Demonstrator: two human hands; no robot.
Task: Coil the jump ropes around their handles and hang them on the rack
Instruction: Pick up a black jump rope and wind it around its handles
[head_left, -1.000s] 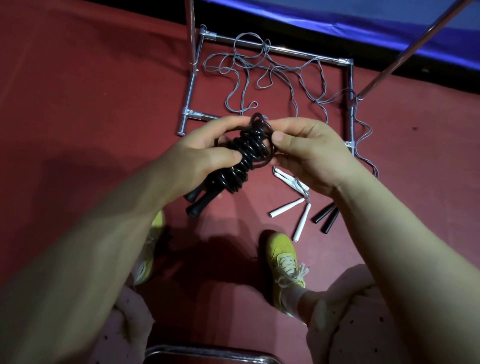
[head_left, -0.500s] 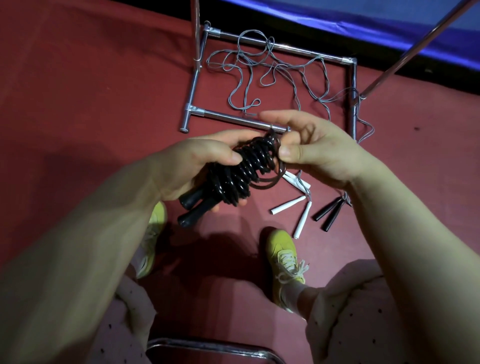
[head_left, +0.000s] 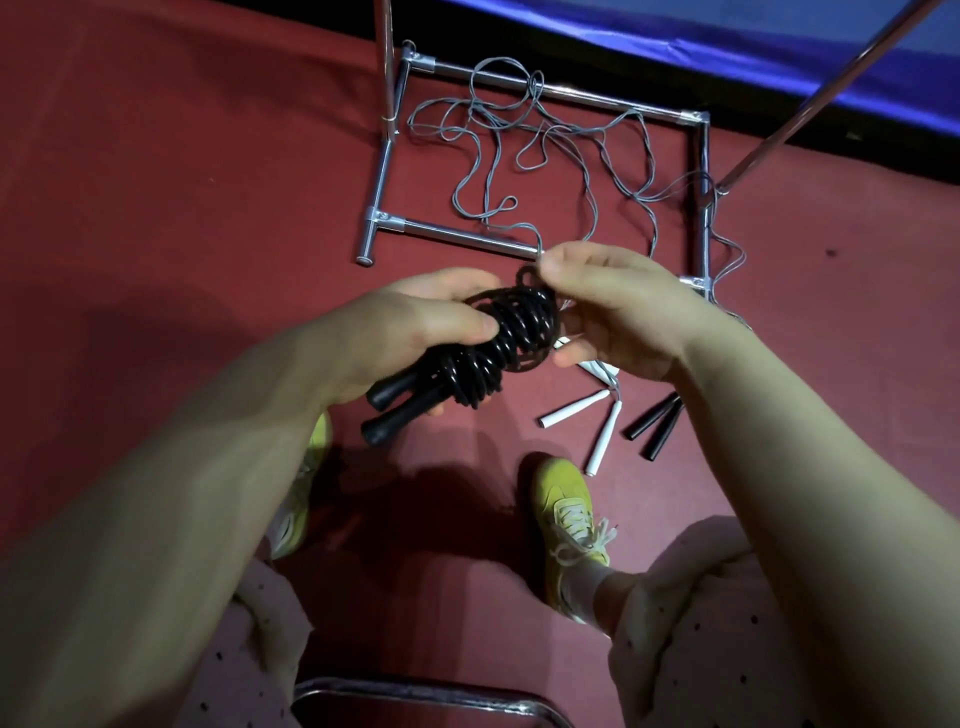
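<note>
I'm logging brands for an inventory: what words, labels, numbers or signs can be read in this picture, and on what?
None can be read.
The black jump rope and its handles show no print.
The white handles and black handles on the floor look plain.
The yellow shoe and the metal rack show no legible mark.

Gym or sports hall, red floor (head_left: 156, 182), blue mat edge (head_left: 779, 47), chrome rack frame (head_left: 701, 197), loose jump ropes (head_left: 519, 135)
</note>
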